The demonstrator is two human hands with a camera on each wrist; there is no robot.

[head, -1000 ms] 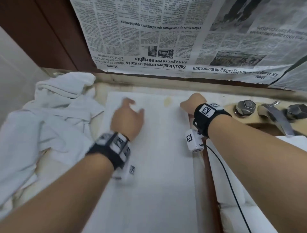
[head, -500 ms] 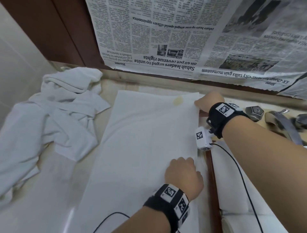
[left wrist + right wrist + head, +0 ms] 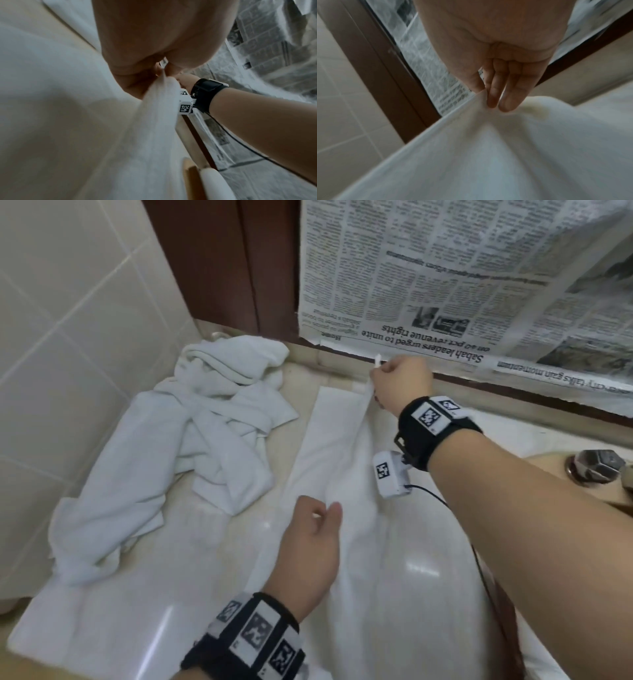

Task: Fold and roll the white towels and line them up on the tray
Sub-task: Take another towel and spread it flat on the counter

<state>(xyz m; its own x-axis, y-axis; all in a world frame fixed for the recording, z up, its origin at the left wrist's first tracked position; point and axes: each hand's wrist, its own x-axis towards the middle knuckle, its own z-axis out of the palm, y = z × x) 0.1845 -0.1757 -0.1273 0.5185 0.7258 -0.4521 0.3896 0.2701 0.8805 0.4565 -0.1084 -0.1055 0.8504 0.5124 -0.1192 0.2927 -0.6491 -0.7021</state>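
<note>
Head view: both hands, left hand (image 3: 308, 546) and right hand (image 3: 400, 385), pinch towel (image 3: 342, 460); crumpled towels (image 3: 191, 440) left.

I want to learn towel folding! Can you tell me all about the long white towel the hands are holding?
The long white towel is plain, soft-looking cloth. It lies lengthwise on a glossy pale counter, its right long edge lifted as if being folded over. The right hand pinches its far corner, raised near the newspaper. The left hand pinches the same edge closer in. A yellowish stain shows near the far corner. A crumpled pile of white towels lies beside it on the left.
</note>
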